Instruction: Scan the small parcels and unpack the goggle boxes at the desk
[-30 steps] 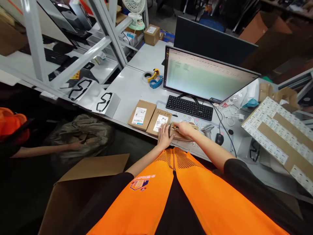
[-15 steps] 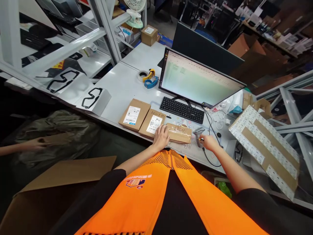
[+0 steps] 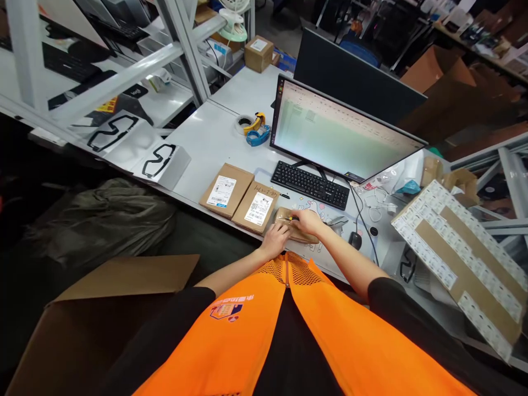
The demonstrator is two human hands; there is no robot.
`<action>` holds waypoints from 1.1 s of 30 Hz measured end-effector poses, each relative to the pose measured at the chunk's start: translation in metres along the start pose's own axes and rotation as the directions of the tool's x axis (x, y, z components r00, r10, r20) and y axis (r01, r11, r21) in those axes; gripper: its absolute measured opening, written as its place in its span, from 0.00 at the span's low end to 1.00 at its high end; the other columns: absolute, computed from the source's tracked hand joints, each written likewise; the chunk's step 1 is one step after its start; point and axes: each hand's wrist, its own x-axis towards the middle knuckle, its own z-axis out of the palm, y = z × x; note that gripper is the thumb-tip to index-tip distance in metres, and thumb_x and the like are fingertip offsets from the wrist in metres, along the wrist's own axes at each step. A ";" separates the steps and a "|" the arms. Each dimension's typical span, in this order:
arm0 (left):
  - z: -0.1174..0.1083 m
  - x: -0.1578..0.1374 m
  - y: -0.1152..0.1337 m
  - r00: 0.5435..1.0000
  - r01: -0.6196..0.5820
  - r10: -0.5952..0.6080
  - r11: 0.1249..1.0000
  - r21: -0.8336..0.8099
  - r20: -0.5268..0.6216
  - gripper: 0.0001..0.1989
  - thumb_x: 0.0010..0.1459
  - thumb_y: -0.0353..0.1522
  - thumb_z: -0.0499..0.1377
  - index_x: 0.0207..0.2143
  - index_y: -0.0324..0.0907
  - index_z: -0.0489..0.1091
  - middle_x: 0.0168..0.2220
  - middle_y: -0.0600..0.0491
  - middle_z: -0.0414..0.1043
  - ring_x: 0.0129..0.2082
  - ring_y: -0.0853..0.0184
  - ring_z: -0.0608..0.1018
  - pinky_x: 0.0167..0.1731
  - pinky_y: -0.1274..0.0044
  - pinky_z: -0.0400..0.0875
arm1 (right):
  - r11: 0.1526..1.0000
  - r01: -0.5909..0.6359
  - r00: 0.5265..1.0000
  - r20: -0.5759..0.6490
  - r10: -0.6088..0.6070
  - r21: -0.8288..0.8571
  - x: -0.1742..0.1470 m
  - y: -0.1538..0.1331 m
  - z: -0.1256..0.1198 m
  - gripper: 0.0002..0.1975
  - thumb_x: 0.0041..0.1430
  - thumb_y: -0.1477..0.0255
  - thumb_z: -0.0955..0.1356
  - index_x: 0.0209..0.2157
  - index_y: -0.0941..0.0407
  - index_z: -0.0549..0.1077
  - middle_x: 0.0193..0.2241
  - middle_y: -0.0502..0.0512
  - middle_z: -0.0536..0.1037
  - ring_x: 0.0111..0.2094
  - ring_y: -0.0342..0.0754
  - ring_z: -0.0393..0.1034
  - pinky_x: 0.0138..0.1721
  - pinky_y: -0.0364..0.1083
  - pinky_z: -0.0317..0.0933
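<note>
A small taped cardboard box (image 3: 303, 236) lies on the desk right in front of me. My left hand (image 3: 275, 241) grips its near left end with bent fingers. Over the top of this box, my right hand (image 3: 309, 221) is closed around a small yellow-and-black utility knife (image 3: 292, 219), whose blade I cannot make out. Two flat cardboard parcels with white labels, a left one (image 3: 218, 204) and a middle one (image 3: 249, 215), lie side by side to the left. A grey scanner (image 3: 338, 223) rests just beyond my right forearm.
A keyboard (image 3: 309, 184) and monitor (image 3: 344, 129) stand behind the box. Tape dispensers (image 3: 258, 136) sit farther back. At right are a mouse (image 3: 355, 240), cables and a large label-covered carton (image 3: 462, 269). An open carton (image 3: 124, 280) stands low at left.
My right hand has moved left from beside the scanner onto the small box, bringing the utility knife. My left hand has shifted to the box's near edge. Another person's hand at far left has gone from view.
</note>
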 end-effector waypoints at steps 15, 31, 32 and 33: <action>-0.020 0.017 0.022 0.995 0.049 -0.046 0.998 -0.029 0.086 0.14 0.73 0.30 0.60 0.56 0.42 0.79 0.57 0.40 0.77 0.60 0.47 0.73 0.62 0.59 0.69 | 0.908 -0.374 0.925 -0.003 0.381 -0.189 -0.093 0.118 0.043 0.16 0.75 0.67 0.67 0.59 0.51 0.80 0.50 0.68 0.86 0.52 0.64 0.83 0.48 0.52 0.70; 0.000 0.020 0.014 0.984 0.005 0.015 0.994 -0.112 0.178 0.27 0.81 0.41 0.49 0.69 0.39 0.76 0.58 0.37 0.80 0.58 0.47 0.75 0.64 0.56 0.68 | 0.923 -0.170 0.861 -0.404 0.309 0.345 -0.027 0.111 0.100 0.29 0.76 0.67 0.58 0.69 0.61 0.74 0.66 0.74 0.76 0.65 0.61 0.71 0.66 0.57 0.65; 0.000 0.021 0.013 0.983 -0.002 0.022 0.994 -0.109 0.183 0.27 0.81 0.42 0.48 0.69 0.38 0.76 0.57 0.38 0.80 0.58 0.47 0.75 0.64 0.56 0.68 | 0.955 -0.072 0.888 -0.418 0.193 0.288 -0.026 0.107 0.093 0.28 0.76 0.64 0.60 0.69 0.59 0.74 0.67 0.73 0.75 0.67 0.62 0.69 0.68 0.60 0.63; 0.000 0.021 0.012 0.982 -0.010 0.030 0.994 -0.107 0.186 0.27 0.81 0.42 0.49 0.69 0.38 0.76 0.57 0.38 0.81 0.58 0.47 0.75 0.63 0.56 0.68 | 0.977 0.007 0.912 -0.402 0.082 0.215 -0.025 0.102 0.087 0.28 0.76 0.62 0.63 0.70 0.56 0.74 0.69 0.71 0.73 0.68 0.64 0.67 0.69 0.62 0.61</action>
